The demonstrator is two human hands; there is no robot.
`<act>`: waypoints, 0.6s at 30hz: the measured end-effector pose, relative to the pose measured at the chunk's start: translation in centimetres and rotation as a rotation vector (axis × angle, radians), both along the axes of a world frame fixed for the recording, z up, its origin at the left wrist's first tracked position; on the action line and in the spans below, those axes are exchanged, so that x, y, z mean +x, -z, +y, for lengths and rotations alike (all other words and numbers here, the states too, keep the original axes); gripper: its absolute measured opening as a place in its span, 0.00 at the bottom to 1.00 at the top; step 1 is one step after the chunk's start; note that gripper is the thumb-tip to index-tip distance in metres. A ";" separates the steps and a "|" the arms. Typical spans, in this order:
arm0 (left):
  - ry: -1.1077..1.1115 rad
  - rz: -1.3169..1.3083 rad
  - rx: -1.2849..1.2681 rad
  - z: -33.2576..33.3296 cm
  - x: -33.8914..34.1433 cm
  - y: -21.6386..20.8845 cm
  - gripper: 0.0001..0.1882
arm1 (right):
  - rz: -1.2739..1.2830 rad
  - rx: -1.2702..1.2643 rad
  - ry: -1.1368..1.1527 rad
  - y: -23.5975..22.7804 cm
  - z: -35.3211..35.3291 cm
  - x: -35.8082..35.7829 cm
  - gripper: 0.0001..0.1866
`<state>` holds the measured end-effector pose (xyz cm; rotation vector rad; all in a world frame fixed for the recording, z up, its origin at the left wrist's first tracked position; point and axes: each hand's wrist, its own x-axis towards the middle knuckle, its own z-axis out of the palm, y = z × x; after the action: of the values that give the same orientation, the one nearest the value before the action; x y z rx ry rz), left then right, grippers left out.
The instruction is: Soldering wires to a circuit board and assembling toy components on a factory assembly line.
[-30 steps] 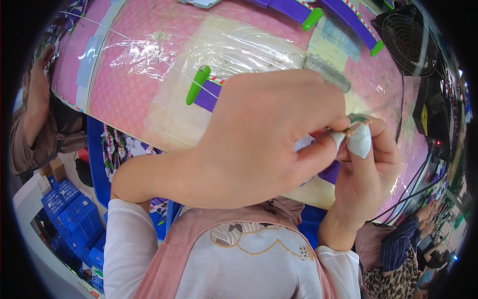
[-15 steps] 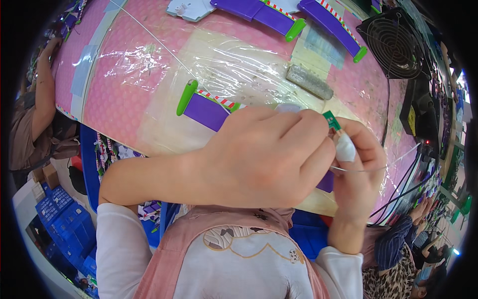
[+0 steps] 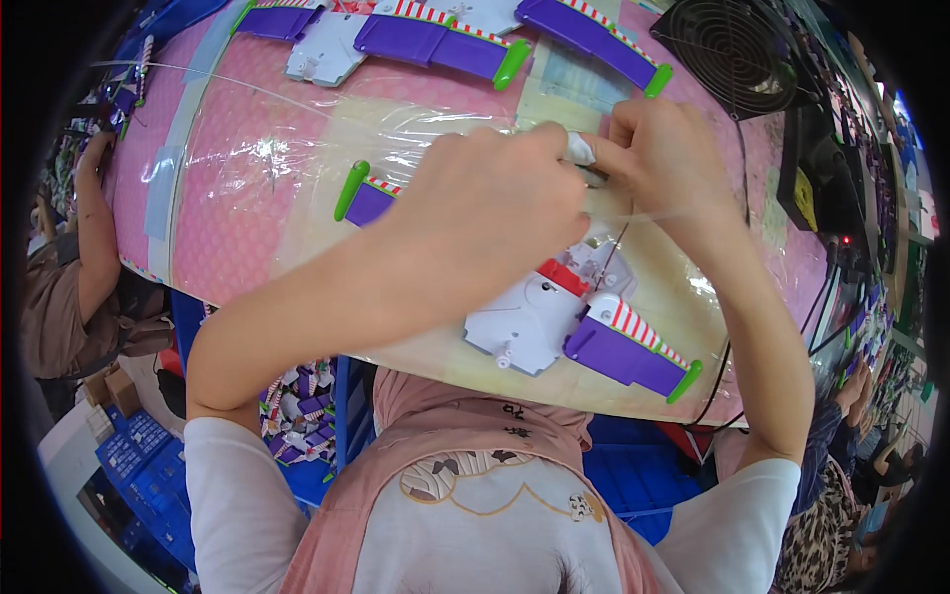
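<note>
Above the table my left hand (image 3: 500,213) is closed, knuckles up, its fingertips turned toward the right hand. Close by it, my right hand (image 3: 668,163) pinches with a white-wrapped fingertip (image 3: 582,150). What lies between the fingers is hidden. A thin pale strand (image 3: 267,91) runs from the far left toward my hands and shows again by the right wrist. Beneath them lies a toy wing assembly (image 3: 510,322), with a white body, a red part and purple wings tipped in green. A thin dark wire (image 3: 616,252) rises from its body. My left hand covers part of it.
More purple wing assemblies (image 3: 426,45) lie along the far side. A black fan (image 3: 730,54) stands at the far right, with dark cables (image 3: 742,178) along that side. Another person's arm (image 3: 94,228) is at the left. Blue bins sit below the near edge.
Both hands have moved farther from me, uncovering the wing assembly's body and right wing. The small green circuit board in my right hand is now out of sight. The strand has shifted left.
</note>
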<state>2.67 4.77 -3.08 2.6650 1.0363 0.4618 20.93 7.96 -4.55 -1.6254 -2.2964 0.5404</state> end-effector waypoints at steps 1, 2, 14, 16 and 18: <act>0.047 -0.067 -0.014 0.7 -0.5 0.1 0.08 | 0.034 0.027 0.043 0.1 -0.3 0.2 0.17; -0.028 -0.170 -0.170 0.8 -1.0 -0.8 0.06 | 0.220 -0.001 0.134 -0.4 -0.6 0.6 0.17; -0.279 -0.466 -0.400 -1.8 -2.2 -4.8 0.01 | 1.211 -0.379 0.509 -2.9 -6.6 0.5 0.08; -0.352 -0.403 -0.363 -2.1 -2.9 -5.7 0.03 | 1.514 -0.263 0.607 -0.9 -5.4 6.6 0.11; -0.367 -0.394 -0.298 -1.8 -3.3 -5.3 0.03 | 1.863 0.009 0.950 -0.1 -3.1 13.8 0.16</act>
<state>-0.59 2.93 2.19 2.0205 1.3410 0.7942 34.78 4.90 -4.46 -0.9796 -0.1557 1.0240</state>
